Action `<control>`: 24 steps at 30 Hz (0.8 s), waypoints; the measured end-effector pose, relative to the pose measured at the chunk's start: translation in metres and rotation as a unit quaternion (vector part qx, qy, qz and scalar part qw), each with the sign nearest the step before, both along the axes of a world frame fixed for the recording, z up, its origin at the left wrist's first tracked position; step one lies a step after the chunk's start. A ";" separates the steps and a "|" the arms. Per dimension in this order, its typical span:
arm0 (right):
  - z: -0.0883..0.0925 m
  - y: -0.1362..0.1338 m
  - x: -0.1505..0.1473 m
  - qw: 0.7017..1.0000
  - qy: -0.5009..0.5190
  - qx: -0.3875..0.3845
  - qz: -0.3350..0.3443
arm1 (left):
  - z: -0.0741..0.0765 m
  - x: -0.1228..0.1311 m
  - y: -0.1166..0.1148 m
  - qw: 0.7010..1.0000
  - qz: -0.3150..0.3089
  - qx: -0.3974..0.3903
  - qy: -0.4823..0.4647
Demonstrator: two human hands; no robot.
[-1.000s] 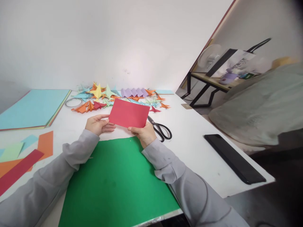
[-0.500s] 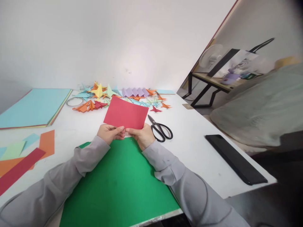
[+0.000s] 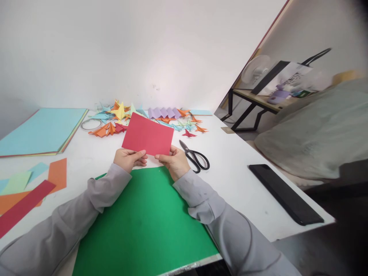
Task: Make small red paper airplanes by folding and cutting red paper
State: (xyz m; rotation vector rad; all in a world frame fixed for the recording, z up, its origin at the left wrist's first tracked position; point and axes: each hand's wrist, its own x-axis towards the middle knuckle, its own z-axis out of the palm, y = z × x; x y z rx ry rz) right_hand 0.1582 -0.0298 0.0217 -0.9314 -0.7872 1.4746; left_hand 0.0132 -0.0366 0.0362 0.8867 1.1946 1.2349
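A red rectangular paper [image 3: 148,135] is held up, tilted, above the white table [image 3: 232,168]. My left hand [image 3: 128,159] pinches its lower edge near the left, and my right hand [image 3: 174,161] pinches the lower edge toward the right. Both hands are closed on the sheet. A large green sheet [image 3: 143,222] lies flat under my forearms, close to the table's near edge.
Black scissors [image 3: 195,157] lie just right of my right hand. Folded coloured paper shapes [image 3: 143,119] pile at the back. A light-blue paper stack [image 3: 40,130] sits far left, paper scraps [image 3: 25,191] near left, a tape ring [image 3: 90,123] behind, a black phone [image 3: 284,193] at right.
My left hand slid rightward along the red paper's lower edge, closer to my right hand. The paper shifted a little left and tilted more.
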 end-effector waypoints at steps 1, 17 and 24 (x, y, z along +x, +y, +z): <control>0.000 0.001 0.001 1.000 0.003 -0.005 -0.001 | 0.001 -0.001 0.001 1.000 0.008 0.002 -0.001; -0.004 0.010 0.009 0.998 0.012 -0.053 -0.041 | 0.006 -0.017 0.012 0.996 0.083 0.003 -0.029; -0.004 0.011 0.010 0.998 0.005 -0.054 -0.039 | 0.003 -0.031 0.025 0.993 0.109 -0.005 -0.043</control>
